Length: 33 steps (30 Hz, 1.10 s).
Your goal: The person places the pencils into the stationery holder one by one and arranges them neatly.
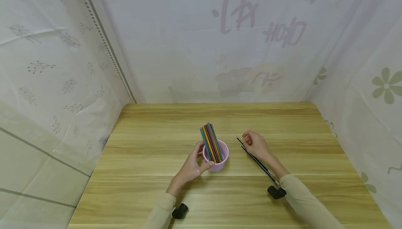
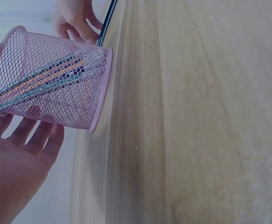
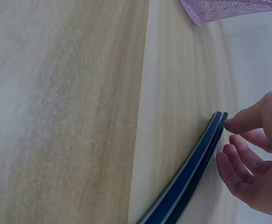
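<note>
A pink mesh pen cup (image 2: 56,84) holds several slim coloured pencils (image 1: 211,142), teal, yellow, red and dark, leaning towards its far left side. My left hand (image 1: 190,166) grips the cup from the left, thumb at the near side and fingers around the far side. On the table to its right lie two black pencils (image 3: 182,179), close together and slanting. Over their far part is my right hand (image 1: 258,147); its thumb tip appears at the end of one pencil in the right wrist view, the other fingers loosely bent and apart from the thumb.
The wood-grain table (image 1: 150,128) has rounded far corners. Patterned white cloth (image 1: 188,47) hangs behind it and along both sides. A black device sits at each wrist, the left one (image 1: 180,211) and the right one (image 1: 276,192).
</note>
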Available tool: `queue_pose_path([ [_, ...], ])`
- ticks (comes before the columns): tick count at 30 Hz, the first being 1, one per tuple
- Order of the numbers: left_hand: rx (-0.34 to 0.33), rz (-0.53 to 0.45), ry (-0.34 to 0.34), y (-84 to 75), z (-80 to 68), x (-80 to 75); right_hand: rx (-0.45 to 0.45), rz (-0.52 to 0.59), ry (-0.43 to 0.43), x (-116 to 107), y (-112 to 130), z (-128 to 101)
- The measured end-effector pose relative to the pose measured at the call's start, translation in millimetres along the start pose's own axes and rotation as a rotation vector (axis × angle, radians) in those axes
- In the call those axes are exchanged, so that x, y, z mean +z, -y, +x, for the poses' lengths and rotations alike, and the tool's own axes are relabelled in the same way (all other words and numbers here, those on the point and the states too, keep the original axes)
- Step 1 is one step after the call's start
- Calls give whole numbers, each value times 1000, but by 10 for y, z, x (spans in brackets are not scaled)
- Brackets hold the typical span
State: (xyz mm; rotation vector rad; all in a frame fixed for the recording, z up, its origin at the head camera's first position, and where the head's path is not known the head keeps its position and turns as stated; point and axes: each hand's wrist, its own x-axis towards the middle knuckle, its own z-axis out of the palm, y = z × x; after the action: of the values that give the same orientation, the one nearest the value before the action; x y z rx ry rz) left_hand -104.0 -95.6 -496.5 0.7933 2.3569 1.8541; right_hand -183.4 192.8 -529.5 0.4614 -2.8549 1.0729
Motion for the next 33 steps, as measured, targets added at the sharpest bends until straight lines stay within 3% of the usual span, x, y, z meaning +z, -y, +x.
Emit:
queue_pose_path([
  [6,4,4,3,-1,1,5,18,-35,39,19,-32,44],
  [12,7,8,2,14,-4,8,-35,-119,56,26,-65,119],
  [18,-9,7,7,20,-3,16,-66,-135,59,25,-19,153],
  [24,-12,18,6,17,-9,18,-105,-93,42,-46,205,202],
  [33,-22,23,-8,-10,-9,11,-159,94,4,-274,783,257],
])
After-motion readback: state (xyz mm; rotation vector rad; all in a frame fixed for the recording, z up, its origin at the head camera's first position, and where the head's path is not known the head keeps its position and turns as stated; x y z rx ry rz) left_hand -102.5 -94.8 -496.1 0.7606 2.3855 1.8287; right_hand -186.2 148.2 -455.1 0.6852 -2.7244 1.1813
